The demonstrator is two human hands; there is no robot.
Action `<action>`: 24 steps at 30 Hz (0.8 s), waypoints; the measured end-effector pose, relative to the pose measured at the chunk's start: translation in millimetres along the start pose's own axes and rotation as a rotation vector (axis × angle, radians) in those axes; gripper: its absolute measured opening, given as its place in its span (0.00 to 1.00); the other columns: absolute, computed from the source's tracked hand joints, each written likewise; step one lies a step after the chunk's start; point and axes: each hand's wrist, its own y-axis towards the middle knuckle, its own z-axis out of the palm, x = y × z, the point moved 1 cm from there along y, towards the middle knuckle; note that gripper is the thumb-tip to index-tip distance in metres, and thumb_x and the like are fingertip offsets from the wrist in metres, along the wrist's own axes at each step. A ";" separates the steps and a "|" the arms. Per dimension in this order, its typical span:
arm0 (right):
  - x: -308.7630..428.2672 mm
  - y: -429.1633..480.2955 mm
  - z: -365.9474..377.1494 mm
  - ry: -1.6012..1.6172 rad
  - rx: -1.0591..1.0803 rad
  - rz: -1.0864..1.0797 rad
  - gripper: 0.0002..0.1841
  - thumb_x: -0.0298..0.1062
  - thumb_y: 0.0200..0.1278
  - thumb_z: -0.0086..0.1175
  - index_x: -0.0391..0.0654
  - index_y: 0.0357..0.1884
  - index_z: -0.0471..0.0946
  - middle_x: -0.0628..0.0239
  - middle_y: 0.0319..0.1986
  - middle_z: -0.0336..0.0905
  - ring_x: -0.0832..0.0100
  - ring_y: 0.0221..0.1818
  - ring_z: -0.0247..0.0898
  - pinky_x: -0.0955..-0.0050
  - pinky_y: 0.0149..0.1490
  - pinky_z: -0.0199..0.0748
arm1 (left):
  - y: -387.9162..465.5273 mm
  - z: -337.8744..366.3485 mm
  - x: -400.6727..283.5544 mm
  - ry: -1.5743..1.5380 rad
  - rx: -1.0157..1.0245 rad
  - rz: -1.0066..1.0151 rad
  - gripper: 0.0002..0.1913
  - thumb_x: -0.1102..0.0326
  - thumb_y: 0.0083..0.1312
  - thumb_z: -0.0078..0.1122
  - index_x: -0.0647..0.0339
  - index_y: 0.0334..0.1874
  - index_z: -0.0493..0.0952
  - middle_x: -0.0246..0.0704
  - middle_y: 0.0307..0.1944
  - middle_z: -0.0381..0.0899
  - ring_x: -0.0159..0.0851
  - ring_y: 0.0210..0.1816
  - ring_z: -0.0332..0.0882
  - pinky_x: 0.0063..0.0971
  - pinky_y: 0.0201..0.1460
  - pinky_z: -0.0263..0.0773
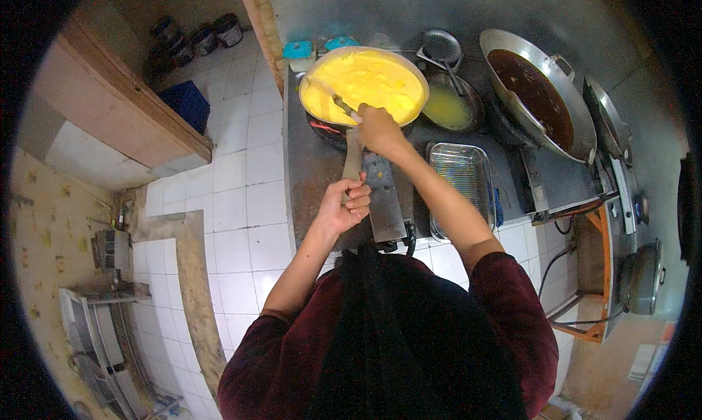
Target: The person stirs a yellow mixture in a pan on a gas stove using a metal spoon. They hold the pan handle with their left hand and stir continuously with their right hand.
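Note:
A wide pan [424,98] sits on a stove burner, filled with a thick yellow mixture [373,74]. My left hand [346,205] is wrapped around the pan's long handle [354,155]. Over the pan's near rim, my right hand [379,128] grips a spatula [344,106], its blade dipping into the mixture at the left side. My fingers hide part of the spatula's handle. Beneath the pan, a red glow shows at the burner [323,126].
Right of the pan is a smaller pan of yellowish liquid [447,108], with a strainer [442,47] behind it. Nearer me stands a wire basket [462,170]. A large wok [540,63] of dark brown liquid is farther right. Blue-lidded containers [298,50] stand behind the pan.

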 end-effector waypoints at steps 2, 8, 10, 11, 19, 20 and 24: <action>2.3 3.3 10.9 -0.063 -0.033 0.029 0.13 0.29 0.48 0.50 0.36 0.37 0.70 0.43 0.30 0.73 0.49 0.36 0.72 0.56 0.40 0.70 | 1.1 -1.2 0.3 -0.018 0.017 -0.008 0.07 0.72 0.55 0.46 0.56 0.36 0.69 0.22 0.14 0.56 0.22 0.11 0.51 0.15 0.13 0.49; -33.7 51.9 -39.6 -0.048 -0.065 0.016 0.14 0.39 0.53 0.52 0.36 0.33 0.73 0.57 0.18 0.74 0.66 0.14 0.72 0.70 0.19 0.70 | -1.3 -1.7 -0.2 0.019 0.011 0.014 0.08 0.71 0.56 0.46 0.58 0.39 0.69 0.22 0.15 0.58 0.22 0.12 0.53 0.15 0.14 0.52; -41.7 48.6 -80.8 -0.123 -0.074 0.038 0.16 0.40 0.51 0.50 0.34 0.29 0.75 0.49 0.25 0.74 0.58 0.26 0.73 0.64 0.33 0.70 | -1.4 -0.1 -0.5 0.025 -0.012 0.029 0.09 0.71 0.56 0.47 0.58 0.39 0.69 0.21 0.15 0.57 0.22 0.13 0.52 0.15 0.14 0.52; -41.7 44.5 -105.4 -0.174 -0.051 -0.032 0.17 0.41 0.50 0.49 0.33 0.28 0.76 0.45 0.28 0.74 0.53 0.33 0.74 0.61 0.39 0.71 | -1.3 0.3 0.2 0.020 -0.028 0.035 0.09 0.70 0.56 0.47 0.58 0.39 0.69 0.21 0.15 0.57 0.22 0.13 0.52 0.15 0.14 0.51; -8.5 37.0 -124.6 -0.596 -0.170 -0.003 0.13 0.34 0.50 0.45 0.38 0.32 0.77 0.49 0.32 0.76 0.56 0.36 0.75 0.60 0.40 0.73 | -0.8 -0.1 0.2 0.034 -0.032 0.023 0.08 0.70 0.55 0.47 0.58 0.38 0.68 0.21 0.15 0.57 0.22 0.12 0.51 0.15 0.14 0.51; -11.8 38.3 -118.7 -0.620 -0.167 0.000 0.13 0.34 0.51 0.45 0.39 0.32 0.78 0.50 0.33 0.76 0.56 0.36 0.75 0.61 0.40 0.73 | -0.7 0.2 0.2 0.028 -0.033 0.020 0.08 0.70 0.55 0.47 0.58 0.38 0.68 0.21 0.15 0.57 0.22 0.11 0.50 0.15 0.14 0.51; -32.8 42.4 -93.4 -0.616 -0.165 0.109 0.13 0.34 0.52 0.44 0.41 0.34 0.78 0.53 0.34 0.76 0.56 0.36 0.75 0.62 0.39 0.74 | -1.1 1.9 0.5 0.028 -0.046 0.031 0.08 0.71 0.55 0.46 0.57 0.38 0.68 0.21 0.14 0.56 0.22 0.11 0.50 0.16 0.13 0.51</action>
